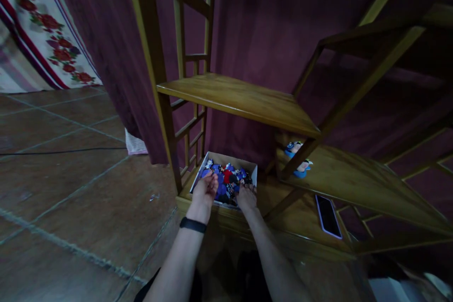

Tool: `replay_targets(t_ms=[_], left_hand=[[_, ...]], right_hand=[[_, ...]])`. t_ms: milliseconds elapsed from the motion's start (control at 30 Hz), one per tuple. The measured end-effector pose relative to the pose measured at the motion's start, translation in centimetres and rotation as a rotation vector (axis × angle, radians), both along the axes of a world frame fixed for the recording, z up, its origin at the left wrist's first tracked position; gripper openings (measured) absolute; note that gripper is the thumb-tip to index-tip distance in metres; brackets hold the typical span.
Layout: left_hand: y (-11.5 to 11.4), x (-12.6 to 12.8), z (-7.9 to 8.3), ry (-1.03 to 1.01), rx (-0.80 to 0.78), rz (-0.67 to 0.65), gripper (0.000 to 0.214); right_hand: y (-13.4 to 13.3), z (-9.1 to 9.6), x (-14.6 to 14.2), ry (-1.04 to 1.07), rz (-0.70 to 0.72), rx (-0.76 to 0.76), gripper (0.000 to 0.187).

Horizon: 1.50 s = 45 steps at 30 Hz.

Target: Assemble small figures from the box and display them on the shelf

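Note:
A shallow white box (pixel 253 170) sits on the lowest wooden shelf, filled with small blue, red, black and white pieces (pixel 226 177) whose kind I cannot make out. My left hand (pixel 208 186), with a dark band on its wrist, is over the box's left side, palm turned inward and fingers loosely bent, with nothing visible in it. Over the right front part of the box, my right hand (pixel 247 194) faces down with its fingers apart, touching the pieces. Its fingertips are partly hidden among them.
A wooden shelf board (pixel 240 96) juts out above the box. To the right, two small figurines (pixel 300 168) stand near an upright, and a phone (pixel 328 216) lies on the lower board. Dark curtains (pixel 244 33) hang behind; tiled floor (pixel 71 188) spreads left with a cable.

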<state>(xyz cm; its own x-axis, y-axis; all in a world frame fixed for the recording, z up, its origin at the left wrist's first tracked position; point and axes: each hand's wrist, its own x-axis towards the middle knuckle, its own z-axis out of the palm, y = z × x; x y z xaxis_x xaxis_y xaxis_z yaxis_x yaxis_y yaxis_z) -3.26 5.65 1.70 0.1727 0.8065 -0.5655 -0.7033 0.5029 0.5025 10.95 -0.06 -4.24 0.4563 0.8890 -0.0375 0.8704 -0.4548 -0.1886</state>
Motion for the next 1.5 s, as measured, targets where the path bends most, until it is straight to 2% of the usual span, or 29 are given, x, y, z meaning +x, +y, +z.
replay_targets(t_ms=[100, 200, 367, 500, 600, 700, 767, 833, 900, 967, 1067, 1200, 1267, 1333, 1467, 1500], left_hand=[[1.4, -1.1, 1.1, -0.033, 0.058, 0.045, 0.019], [2.3, -2.0, 1.6, -0.034, 0.027, 0.071, 0.02], [2.8, -3.1, 1.1, -0.041, 0.004, 0.051, 0.021], [2.8, -3.0, 0.9, -0.023, 0.014, 0.053, 0.021], [2.5, -2.5, 0.8, -0.002, 0.013, 0.018, 0.02], [2.1, -1.5, 0.6, 0.053, 0.024, -0.073, 0.02], [1.8, -0.8, 0.4, 0.116, 0.042, -0.162, 0.02], [1.4, -0.1, 0.3, 0.187, 0.075, -0.25, 0.02], [1.1, 0.4, 0.3, 0.244, 0.118, -0.314, 0.02], [0.9, 0.7, 0.3, 0.276, 0.158, -0.37, 0.021], [0.8, 0.7, 0.0, 0.296, 0.196, -0.446, 0.022], [1.3, 0.3, -0.5, 0.316, 0.217, -0.408, 0.02], [1.7, 0.1, -0.7, 0.339, 0.189, -0.356, 0.018], [2.0, -0.1, -0.8, 0.347, 0.139, -0.289, 0.017], [2.7, -0.6, -0.8, 0.237, 0.12, -0.228, 0.016], [2.8, -0.7, -0.8, 0.209, 0.129, -0.228, 0.016]], right_hand=[[0.5, -0.5, 0.1, 0.017, 0.01, -0.028, 0.041], [1.0, -0.7, 0.2, 0.035, -0.012, -0.04, 0.045], [1.6, -0.9, 0.2, 0.112, -0.076, -0.056, 0.052], [1.7, -0.5, 0.7, 0.259, -0.12, 0.049, 0.047], [1.9, 0.3, 1.6, 0.539, -0.169, 0.204, 0.037], [2.2, 1.5, 2.4, 0.932, -0.24, 0.362, 0.033], [2.3, 2.4, 2.7, 1.219, -0.249, 0.411, 0.034], [2.2, 3.1, 2.5, 1.498, -0.221, 0.393, 0.035], [2.1, 3.5, 1.8, 1.707, -0.173, 0.315, 0.033], [2.0, 3.4, 0.6, 1.827, -0.132, 0.23, 0.031], [2.2, 2.7, -1.6, 1.917, -0.109, 0.245, 0.03], [2.7, 2.0, -3.4, 1.838, -0.073, 0.322, 0.027], [2.9, 2.1, -3.1, 1.599, 0.009, 0.298, 0.032], [3.0, 2.4, -2.0, 1.267, 0.051, 0.288, 0.038], [2.8, 2.3, 1.2, 0.854, -0.071, 0.344, 0.036], [2.6, 2.0, 1.8, 0.658, -0.077, 0.313, 0.039]])
